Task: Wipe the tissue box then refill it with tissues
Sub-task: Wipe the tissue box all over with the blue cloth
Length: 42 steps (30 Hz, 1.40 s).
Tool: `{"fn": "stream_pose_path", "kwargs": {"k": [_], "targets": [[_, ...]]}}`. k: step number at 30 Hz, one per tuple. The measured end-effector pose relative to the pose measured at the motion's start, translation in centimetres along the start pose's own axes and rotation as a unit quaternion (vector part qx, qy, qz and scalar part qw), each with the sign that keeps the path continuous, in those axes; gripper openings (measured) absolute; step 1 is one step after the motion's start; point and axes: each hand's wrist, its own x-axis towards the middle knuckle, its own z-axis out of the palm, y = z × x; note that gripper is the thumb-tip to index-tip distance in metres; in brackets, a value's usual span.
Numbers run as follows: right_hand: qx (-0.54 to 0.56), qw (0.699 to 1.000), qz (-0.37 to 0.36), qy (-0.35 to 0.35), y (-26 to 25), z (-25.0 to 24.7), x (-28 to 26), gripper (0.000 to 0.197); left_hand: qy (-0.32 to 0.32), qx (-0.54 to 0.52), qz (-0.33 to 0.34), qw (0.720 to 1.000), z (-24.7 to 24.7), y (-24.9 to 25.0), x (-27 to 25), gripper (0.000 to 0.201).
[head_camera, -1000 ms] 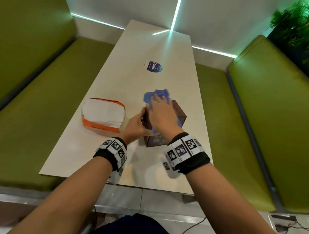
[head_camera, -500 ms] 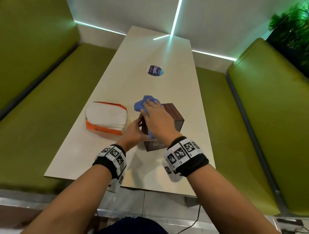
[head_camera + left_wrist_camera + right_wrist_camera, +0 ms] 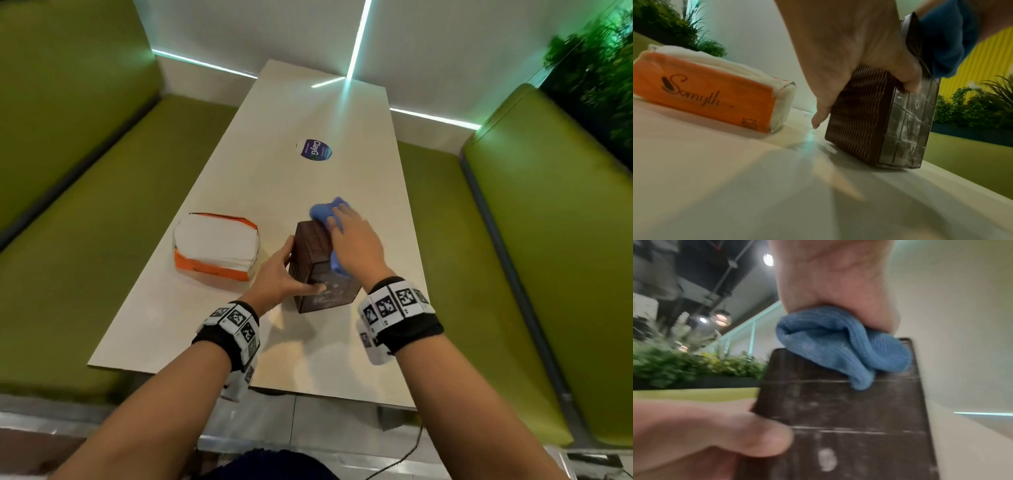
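A brown woven-pattern tissue box stands on the white table near its front edge. My left hand grips the box from its left side, with the thumb across the near clear face. My right hand holds a bunched blue cloth against the box's top right edge. In the left wrist view the left hand wraps the box, and the cloth shows above it. The right wrist view shows the cloth squeezed under my palm on the smudged box face.
An orange and white pack of tissues lies left of the box, close to my left hand. A round purple sticker sits farther up the table. Green benches flank both long sides. The table's near edge is just below my wrists.
My right hand has slid the blue cloth from the box's far left corner over to its right side. The left hand keeps its grip on the box.
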Motion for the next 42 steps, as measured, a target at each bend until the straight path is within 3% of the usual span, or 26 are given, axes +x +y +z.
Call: {"fn": "stream_pose_path", "kwargs": {"k": [3,6,9,11,14,16,19,20,24,25,28,31,33,36,39,42], "targets": [[0.036,0.995,0.071,0.052,1.8,-1.0,0.2,0.035,0.000,-0.001,-0.001,1.000,0.3,0.3,-0.4,0.092],[0.199,0.964,0.173,0.019,3.5,-1.2,0.7,0.044,-0.005,-0.008,0.003,1.000,0.3,0.4,-0.9,0.089],[0.477,0.839,0.253,-0.063,5.7,-2.6,0.4,0.042,-0.003,-0.081,-0.002,0.997,-0.1,-0.2,-1.3,0.090],[0.581,0.762,0.268,-0.099,6.6,-3.8,-0.6,0.041,0.020,-0.147,-0.018,0.989,-0.5,0.1,-1.6,0.085],[0.673,0.700,0.230,-0.072,7.7,-4.7,-1.3,0.038,0.037,-0.224,-0.037,0.973,-1.2,1.2,-1.7,0.064],[0.658,0.724,0.190,-0.079,7.6,-4.6,-1.8,0.038,0.020,-0.253,-0.049,0.966,-1.7,2.0,-1.8,0.064],[0.549,0.813,0.129,-0.145,6.9,-4.2,-1.9,0.039,-0.039,-0.255,-0.043,0.965,-2.1,2.5,-1.7,0.069],[0.520,0.826,0.125,-0.178,6.4,-4.4,-2.1,0.047,-0.049,-0.254,-0.040,0.965,-2.3,2.6,-1.7,0.070],[0.442,0.843,0.069,-0.297,6.7,-5.2,-1.7,0.114,-0.064,-0.261,-0.048,0.962,-2.9,3.0,-1.9,0.080],[0.430,0.841,0.058,-0.323,6.5,-5.5,-1.8,0.114,-0.063,-0.264,-0.053,0.961,-3.0,3.0,-2.0,0.075],[0.384,0.834,0.018,-0.395,5.4,-6.2,-1.7,0.077,-0.062,-0.274,-0.064,0.958,-2.9,3.1,-2.3,0.076],[0.289,0.879,0.013,-0.378,4.2,-7.0,-1.6,0.060,-0.074,-0.256,-0.081,0.960,-2.7,3.0,-2.4,0.093],[0.234,0.904,0.017,-0.357,4.3,-7.3,-1.2,0.066,-0.085,-0.237,-0.089,0.964,-3.2,3.0,-2.5,0.107],[0.152,0.925,0.009,-0.347,4.0,-8.2,-0.7,0.089,-0.079,-0.209,-0.095,0.970,-5.0,3.9,-2.1,0.149],[0.098,0.933,-0.008,-0.347,3.6,-8.7,-0.5,0.089,-0.097,-0.078,-0.057,0.991,-5.7,6.2,-1.4,0.142],[0.068,0.938,-0.028,-0.339,2.5,-9.1,-0.5,0.084,-0.169,-0.013,-0.039,0.985,-5.4,8.1,-0.3,0.120]]}}
